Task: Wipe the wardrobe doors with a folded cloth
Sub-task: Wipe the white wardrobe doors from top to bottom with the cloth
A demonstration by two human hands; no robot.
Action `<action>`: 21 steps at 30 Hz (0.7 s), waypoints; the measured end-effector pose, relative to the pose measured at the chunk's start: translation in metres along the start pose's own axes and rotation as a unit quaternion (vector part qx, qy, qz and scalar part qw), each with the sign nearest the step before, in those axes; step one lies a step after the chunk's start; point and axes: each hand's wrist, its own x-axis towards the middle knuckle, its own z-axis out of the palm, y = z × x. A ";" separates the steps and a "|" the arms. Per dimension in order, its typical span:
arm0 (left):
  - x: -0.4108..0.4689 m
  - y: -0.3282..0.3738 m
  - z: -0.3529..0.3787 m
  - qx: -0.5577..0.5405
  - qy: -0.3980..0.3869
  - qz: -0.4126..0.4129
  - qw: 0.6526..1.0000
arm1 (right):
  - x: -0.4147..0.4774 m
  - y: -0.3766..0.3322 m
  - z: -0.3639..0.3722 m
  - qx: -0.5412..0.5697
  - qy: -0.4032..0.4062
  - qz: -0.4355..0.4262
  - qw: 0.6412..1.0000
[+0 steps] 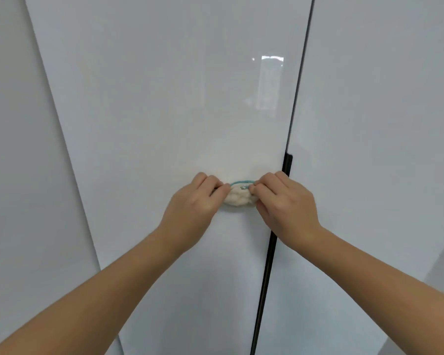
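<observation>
From the head view, a small folded cream cloth with a teal trimmed edge point(240, 197) is bunched into a puffy roll and held against the glossy white wardrobe door in the middle point(180, 111), low down and near that door's right edge. The teal edge arcs along the top of the roll, and a tiny grey tag shows just below it. The left hand point(199, 198) pinches the cloth's left end with curled fingers; the right hand point(283, 203) pinches the right end the same way, its knuckles reaching over the dark vertical gap point(296, 98) between the doors. Both bare forearms stretch up from the bottom corners of the frame.

A slim black handle strip point(287, 163) runs along the right edge of the middle door, just above the right hand. Beyond the gap stands a second glossy white door on the right point(382, 124), and a third white panel on the left point(16, 149) meets the middle door along a slanted edge. A pale window reflection point(269, 83) glints on the middle door, up near the gap
</observation>
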 end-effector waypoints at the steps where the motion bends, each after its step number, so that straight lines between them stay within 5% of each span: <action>1: 0.026 -0.005 -0.009 0.012 0.022 -0.001 1.000 | 0.022 0.013 -0.011 -0.008 0.021 0.001 1.000; 21: 0.288 -0.065 -0.100 0.159 0.145 -0.023 0.976 | 0.265 0.154 -0.096 -0.064 0.218 -0.058 0.972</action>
